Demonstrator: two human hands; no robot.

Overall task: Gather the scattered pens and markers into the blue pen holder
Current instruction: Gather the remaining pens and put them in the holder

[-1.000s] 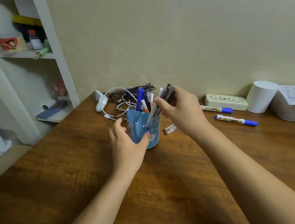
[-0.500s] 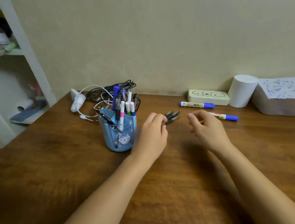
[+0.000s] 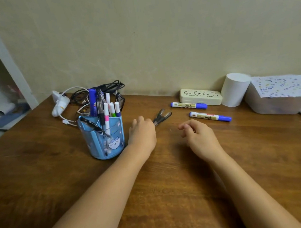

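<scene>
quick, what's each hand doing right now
Left hand: closed on the dark pens lying on the table.
Right hand: loosely open, holding nothing.

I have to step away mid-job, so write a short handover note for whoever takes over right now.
Left hand: closed on a small bunch of dark pens lying right of the blue pen holder.
Right hand: empty, loosely open above the table.
Done: the holder already stands full of pens and markers.
Left: drop in the dark pens, then the two blue-capped markers, one by the cream case, one nearer.
</scene>
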